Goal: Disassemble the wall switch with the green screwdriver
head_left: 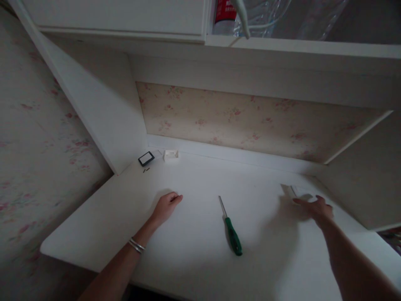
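Observation:
My left hand (pixel 167 205) rests at the left middle of the white desk, its fingers closed in a pinch. A small dark bit shows at the fingertips, too small to name. Far to the right, my right hand (pixel 316 207) has its thumb and fingers around a white, flat, box-like piece (pixel 301 191) on the desk; part of it is hidden behind the hand. A screwdriver (pixel 232 234) with a green handle lies between my hands, its tip pointing away from me.
At the back left lie a black-framed white panel (pixel 146 158), a clear piece (pixel 157 154), a small white open box (pixel 171 155) and small dark screws (pixel 146 170). A cabinet (pixel 125 16) overhangs the desk (pixel 200 251). Its shelf holds plastic bottles (pixel 225 19) and a white cable (pixel 242 19).

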Tool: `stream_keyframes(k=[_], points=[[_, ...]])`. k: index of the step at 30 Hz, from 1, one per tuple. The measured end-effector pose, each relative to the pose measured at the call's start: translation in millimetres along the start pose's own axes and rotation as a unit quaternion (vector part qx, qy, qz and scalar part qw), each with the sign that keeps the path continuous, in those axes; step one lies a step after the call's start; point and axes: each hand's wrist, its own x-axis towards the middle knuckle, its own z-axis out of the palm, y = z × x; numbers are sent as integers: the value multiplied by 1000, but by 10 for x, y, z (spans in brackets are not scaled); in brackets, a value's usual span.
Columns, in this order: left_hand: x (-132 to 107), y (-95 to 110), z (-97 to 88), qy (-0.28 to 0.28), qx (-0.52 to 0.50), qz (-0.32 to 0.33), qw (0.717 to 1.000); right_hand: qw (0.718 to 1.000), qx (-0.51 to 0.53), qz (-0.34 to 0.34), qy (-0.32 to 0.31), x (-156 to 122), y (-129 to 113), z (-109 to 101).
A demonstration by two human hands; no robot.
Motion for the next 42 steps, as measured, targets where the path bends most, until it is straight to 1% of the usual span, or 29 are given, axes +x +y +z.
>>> stream_keyframes(k=[2, 5, 6, 9, 11, 12, 14, 15, 17, 18, 21, 23, 27, 31, 35, 38, 42], points=[[2, -7, 4, 0, 3, 6, 1000, 999, 30, 3, -15, -175, -40, -29], [-3, -13, 5, -2, 7, 17, 1000, 999, 52, -14, -2, -461, -162, -64], [-5, -13, 7, -2, 9, 21, 1000, 998, 64, -27, -7, -559, -217, -69], [-13, 0, 37, 8, 23, 27, 999, 990, 129, -60, -14, -905, -430, -60], [-18, 33, 89, 19, 24, 32, 999, 979, 183, -90, -19, -1211, -618, -38], [-21, 61, 124, 19, 15, 36, 999, 971, 212, -107, -23, -1390, -725, -24], [-36, 138, 206, -2, -15, 49, 999, 953, 265, -143, -37, -1788, -955, 8], [-48, 185, 247, -20, -28, 58, 998, 940, 298, -160, -52, -1998, -1072, 24], [-87, 279, 317, -58, -39, 83, 994, 902, 377, -195, -82, -2410, -1292, 55], [-111, 318, 343, -73, -39, 98, 992, 887, 398, -213, -97, -2601, -1389, 68], [-190, 368, 379, -93, -33, 144, 985, 852, 417, -285, -136, -3061, -1602, 99], [-226, 340, 377, -96, -27, 167, 981, 848, 409, -305, -140, -3261, -1681, 125], [-229, 216, 362, -81, 3, 188, 979, 858, 399, -294, -136, -3489, -1740, 197], [-186, 109, 382, -48, 22, 187, 981, 866, 388, -293, -122, -3642, -1749, 261], [-144, 36, 401, -44, 38, 181, 982, 875, 378, -284, -110, -3761, -1722, 315], [-112, 30, 373, -44, 4, 172, 984, 860, 405, -286, -120, -3803, -1664, 358], [-79, 73, 307, -66, -56, 156, 984, 830, 460, -270, -166, -3782, -1586, 394]])
